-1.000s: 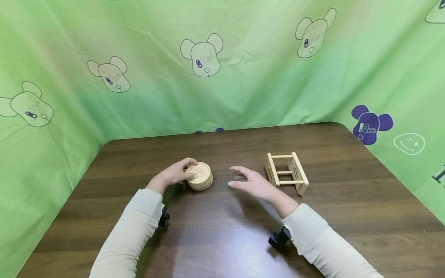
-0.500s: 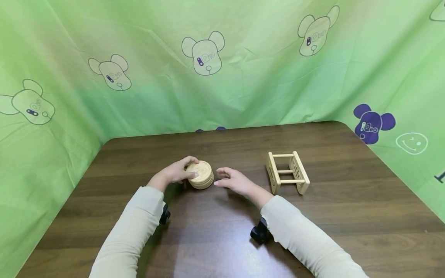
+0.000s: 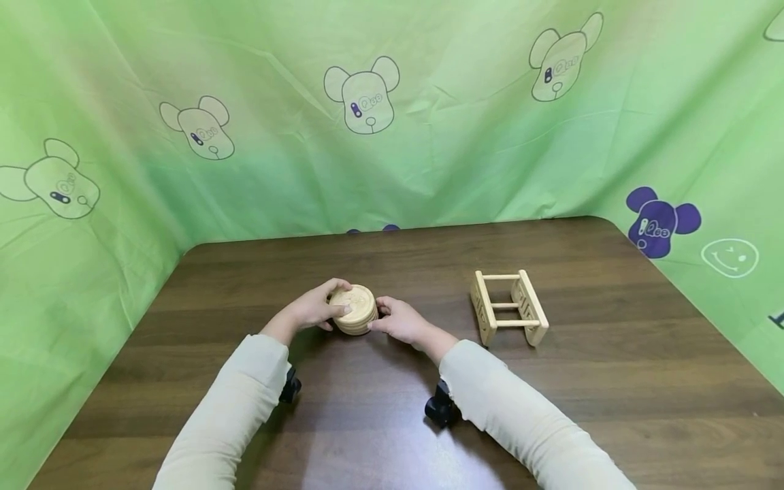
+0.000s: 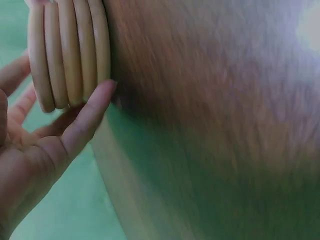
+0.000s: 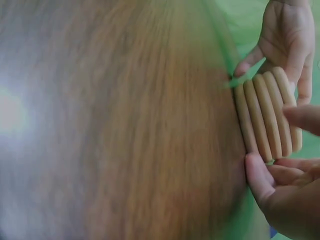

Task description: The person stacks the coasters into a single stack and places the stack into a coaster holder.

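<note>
A short stack of round, pale wooden coasters (image 3: pixel 358 303) stands flat on the table, left of centre in the head view. The top one carries a carved pattern. From the left side, my left hand (image 3: pixel 311 307) holds the stack, with its thumb over the top face's edge and its fingers round the far side. My right hand (image 3: pixel 402 322) meets the stack from the right, fingers and thumb curved about its edge. Both wrist views show the layered rims of the coasters (image 4: pixel 70 57) close up, with fingertips of the right hand (image 5: pixel 292 195) at the stack's lower and upper edges.
A pale wooden rack (image 3: pixel 507 306) with two carved side panels joined by round bars stands to the right on the brown wood-grain table (image 3: pixel 612 381). Behind and beside the table hangs a green printed cloth (image 3: pixel 275 150). Black wrist cameras (image 3: pixel 442 406) sit under the cuffs.
My right hand has moved left, from the gap beside the rack up to the coasters' right side. The left hand and the stack stay in place.
</note>
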`<state>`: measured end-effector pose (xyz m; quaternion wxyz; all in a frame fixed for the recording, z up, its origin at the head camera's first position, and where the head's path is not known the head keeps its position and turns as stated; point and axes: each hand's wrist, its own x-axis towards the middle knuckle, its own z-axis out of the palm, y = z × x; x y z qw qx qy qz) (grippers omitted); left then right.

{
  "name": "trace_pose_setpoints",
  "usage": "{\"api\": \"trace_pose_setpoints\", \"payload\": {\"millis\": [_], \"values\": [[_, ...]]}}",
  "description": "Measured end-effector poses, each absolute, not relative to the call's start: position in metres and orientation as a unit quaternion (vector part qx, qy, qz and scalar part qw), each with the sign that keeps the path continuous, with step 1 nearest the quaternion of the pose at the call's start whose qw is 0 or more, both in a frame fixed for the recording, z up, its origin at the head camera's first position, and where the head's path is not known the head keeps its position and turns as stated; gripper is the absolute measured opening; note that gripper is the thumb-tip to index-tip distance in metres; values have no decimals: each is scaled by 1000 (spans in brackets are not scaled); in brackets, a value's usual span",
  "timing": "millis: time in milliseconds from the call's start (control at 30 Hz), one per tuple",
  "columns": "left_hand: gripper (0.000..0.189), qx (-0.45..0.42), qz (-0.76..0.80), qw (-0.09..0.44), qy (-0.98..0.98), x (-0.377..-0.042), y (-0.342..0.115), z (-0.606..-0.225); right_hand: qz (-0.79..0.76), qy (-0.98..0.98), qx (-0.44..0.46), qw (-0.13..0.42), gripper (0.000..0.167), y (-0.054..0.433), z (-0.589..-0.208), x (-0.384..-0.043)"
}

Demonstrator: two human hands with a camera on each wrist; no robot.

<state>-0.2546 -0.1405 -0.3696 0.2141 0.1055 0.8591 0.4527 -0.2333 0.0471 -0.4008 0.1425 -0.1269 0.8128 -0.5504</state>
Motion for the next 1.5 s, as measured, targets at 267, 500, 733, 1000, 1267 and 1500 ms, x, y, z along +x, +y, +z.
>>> {"api": "trace_pose_setpoints", "payload": {"millis": [267, 500, 733, 1000, 1267, 1500], "values": [[39, 68, 547, 189, 813, -249, -136, -376, -612, 768, -138, 126, 54, 42, -422, -243], [44, 6, 598, 181, 780, -252, -137, -379, -659, 738, -91, 116, 51, 33, -406, -232], [48, -26, 638, 191, 746, -251, -141, -380, -716, 687, -64, 105, 48, 31, -409, -228], [47, -2, 663, 223, 714, -248, -149, -381, -738, 663, -51, 114, 58, 31, -413, -226], [48, 20, 700, 222, 678, -241, -145, -382, -785, 606, -49, 122, 65, 31, -410, -221], [49, 47, 711, 191, 675, -238, -132, -367, -807, 578, -56, 112, 68, 40, -392, -218]]}}
